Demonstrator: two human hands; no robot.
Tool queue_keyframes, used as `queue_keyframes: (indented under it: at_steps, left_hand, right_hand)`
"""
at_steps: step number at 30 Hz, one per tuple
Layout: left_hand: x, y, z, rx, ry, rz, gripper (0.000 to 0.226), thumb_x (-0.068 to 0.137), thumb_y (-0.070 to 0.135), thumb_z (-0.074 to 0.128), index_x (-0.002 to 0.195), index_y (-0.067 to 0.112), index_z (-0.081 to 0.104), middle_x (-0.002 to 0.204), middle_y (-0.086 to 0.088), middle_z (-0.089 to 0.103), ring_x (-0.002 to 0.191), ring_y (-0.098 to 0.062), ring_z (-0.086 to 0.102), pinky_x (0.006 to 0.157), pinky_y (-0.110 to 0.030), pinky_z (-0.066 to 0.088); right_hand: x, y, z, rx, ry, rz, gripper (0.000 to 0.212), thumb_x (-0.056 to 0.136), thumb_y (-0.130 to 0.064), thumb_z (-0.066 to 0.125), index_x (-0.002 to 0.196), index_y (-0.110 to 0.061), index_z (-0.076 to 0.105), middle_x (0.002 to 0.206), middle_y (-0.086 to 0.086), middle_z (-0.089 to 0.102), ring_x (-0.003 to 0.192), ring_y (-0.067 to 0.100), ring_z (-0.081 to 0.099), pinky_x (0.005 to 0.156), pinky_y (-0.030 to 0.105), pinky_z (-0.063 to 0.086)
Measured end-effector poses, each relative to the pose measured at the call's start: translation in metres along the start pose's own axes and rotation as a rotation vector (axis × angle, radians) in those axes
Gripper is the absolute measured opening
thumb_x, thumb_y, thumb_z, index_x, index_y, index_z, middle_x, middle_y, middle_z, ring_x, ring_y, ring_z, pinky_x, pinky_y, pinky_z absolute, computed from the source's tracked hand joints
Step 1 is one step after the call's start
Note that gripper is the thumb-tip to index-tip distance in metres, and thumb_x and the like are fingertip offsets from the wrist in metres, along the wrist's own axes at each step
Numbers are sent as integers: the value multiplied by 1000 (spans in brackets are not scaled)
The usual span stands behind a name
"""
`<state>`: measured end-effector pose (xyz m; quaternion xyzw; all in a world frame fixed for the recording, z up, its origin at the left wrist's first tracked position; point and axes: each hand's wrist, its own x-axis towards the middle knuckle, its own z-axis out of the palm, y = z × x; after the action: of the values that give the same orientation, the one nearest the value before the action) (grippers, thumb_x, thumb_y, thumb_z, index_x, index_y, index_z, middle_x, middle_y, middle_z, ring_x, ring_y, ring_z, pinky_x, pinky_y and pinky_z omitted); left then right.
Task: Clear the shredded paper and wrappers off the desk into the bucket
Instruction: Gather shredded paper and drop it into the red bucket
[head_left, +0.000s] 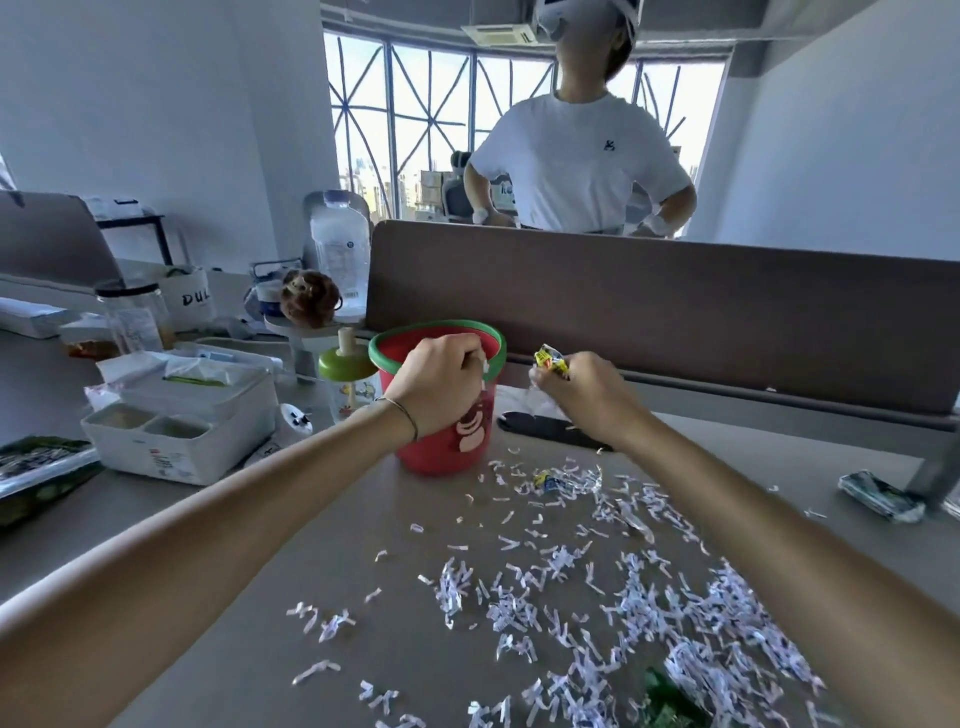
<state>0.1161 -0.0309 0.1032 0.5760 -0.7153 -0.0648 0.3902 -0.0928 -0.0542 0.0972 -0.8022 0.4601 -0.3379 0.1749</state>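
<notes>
A red bucket (441, 452) with a green rim stands at the back of the desk. My left hand (436, 384) hovers over its mouth, fingers closed on a few white paper shreds. Just right of the bucket, my right hand (582, 395) grips a yellow wrapper (550, 359) and some clear film. Shredded paper (623, 597) lies scattered over the desk's near right part. Among it lie a blue and yellow wrapper (551, 480) and a green wrapper (667, 699) at the bottom edge.
A brown partition (675, 312) runs behind the bucket; a person in a white shirt stands beyond it. A white organiser box (182, 431), a green-lidded cup (348, 384) and jars crowd the left. A black pad (550, 428) and a dark packet (880, 496) lie to the right.
</notes>
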Motion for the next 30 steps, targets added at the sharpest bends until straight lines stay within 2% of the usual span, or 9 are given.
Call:
queue_keyframes:
  at_steps: [3,7,10,14,18,21,24,27,30]
  left_hand:
    - [26,1,-16,17,45,-10,33,93,15,44,62,24,55,75,7,69,70,-12,62,61,-28,43]
    - [57,-8,-29,83,49,-41,30,86,28,38,61,30,55,83,4,73,78,-21,66,73,-34,55]
    - [76,-20,-33,137,34,-93,28,82,33,37,61,32,56,87,5,73,81,-24,66,78,-40,57]
    - [93,-28,-31,235,-28,-152,26,83,27,40,73,27,64,88,2,72,80,-25,65,77,-39,58]
    - [104,-37,-21,380,-91,-183,26,89,28,48,92,27,74,94,1,72,88,-28,67,77,-34,54]
    - [110,-42,-13,413,-186,-229,22,84,29,52,88,27,73,89,2,72,84,-26,68,71,-30,52]
    - [113,-45,-13,408,-270,-243,20,83,26,54,87,24,73,91,1,73,84,-24,70,74,-31,58]
    - [113,-48,-16,404,-284,-226,19,83,28,54,86,26,73,94,2,72,86,-24,70,78,-34,59]
    - [111,-55,-22,414,-263,-191,16,86,34,59,77,24,68,94,3,72,86,-25,69,75,-30,55]
  right_hand:
    - [24,-9,-1,-5,8,3,52,102,-39,54,57,-14,46,48,0,41,34,6,33,47,28,25]
    - [46,-14,-2,34,18,-14,53,102,-37,55,55,-15,45,48,0,43,37,5,35,49,29,28]
    - [57,-18,-1,77,23,-10,53,101,-35,56,52,-17,45,47,1,46,41,14,40,50,31,31]
    - [65,-19,1,77,42,1,58,102,-32,57,48,-20,39,34,-9,35,33,6,31,43,27,28]
    - [74,-14,0,48,51,-21,58,103,-32,56,49,-21,38,32,-11,38,32,4,35,41,18,29]
    - [82,-11,-2,34,52,-18,58,103,-34,55,50,-20,36,32,-10,37,33,5,34,41,19,28]
    - [92,-11,-2,21,48,-14,59,103,-33,55,50,-19,34,32,-10,34,32,6,34,40,18,27]
    - [104,-15,2,17,45,-20,57,102,-33,56,52,-19,33,33,-9,33,33,6,33,41,19,26]
    - [121,-20,7,19,48,-24,57,101,-34,58,53,-20,32,36,-9,32,34,6,32,41,21,24]
